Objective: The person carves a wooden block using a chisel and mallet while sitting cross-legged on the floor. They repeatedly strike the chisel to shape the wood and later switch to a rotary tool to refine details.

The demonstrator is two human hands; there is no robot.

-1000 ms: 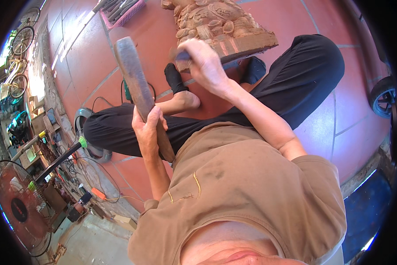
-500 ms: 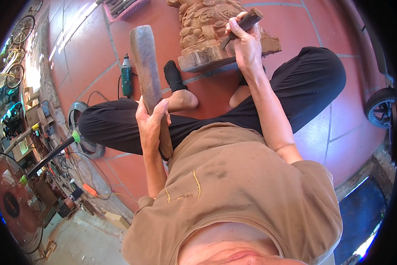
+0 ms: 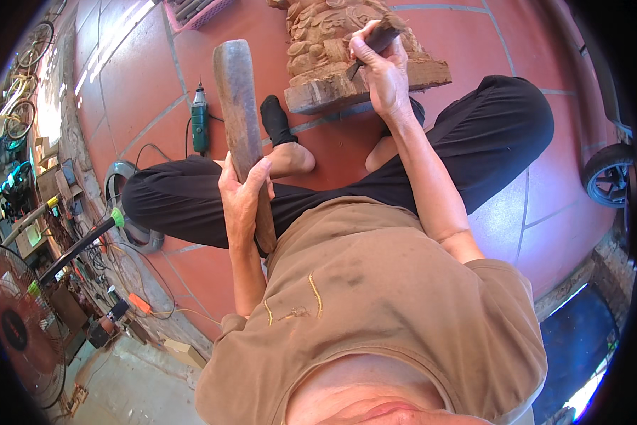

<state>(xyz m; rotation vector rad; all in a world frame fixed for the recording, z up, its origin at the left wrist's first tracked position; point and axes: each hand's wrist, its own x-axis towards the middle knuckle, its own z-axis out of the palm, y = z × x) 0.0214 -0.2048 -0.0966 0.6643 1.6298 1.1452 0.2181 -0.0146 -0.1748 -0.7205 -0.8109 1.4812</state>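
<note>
My left hand [image 3: 244, 195] is wrapped round a long wooden mallet [image 3: 238, 106], held upright above my left thigh with its broad end away from me. In my right hand [image 3: 388, 78] is a wood chisel [image 3: 384, 33], tilted so that its dark blade points down and left. The blade tip is over the near edge of a carved wooden sculpture [image 3: 325, 53]; whether it touches the wood I cannot tell. Rough, flat wood forms the sculpture's base [image 3: 322, 95], in front of my feet. Its far end runs out of view at the top.
A green rotary tool [image 3: 199, 122] with a cord lies on the red tiled floor [image 3: 148, 92], left of my foot. Farther off is a pink basket [image 3: 191, 20] of tools. A fan [image 3: 17, 326] stands at the left, a wheel [image 3: 607, 173] at the right.
My right hand has moved a little left with the chisel, whose handle has swung left too. My left hand and the mallet stay almost where they were.
</note>
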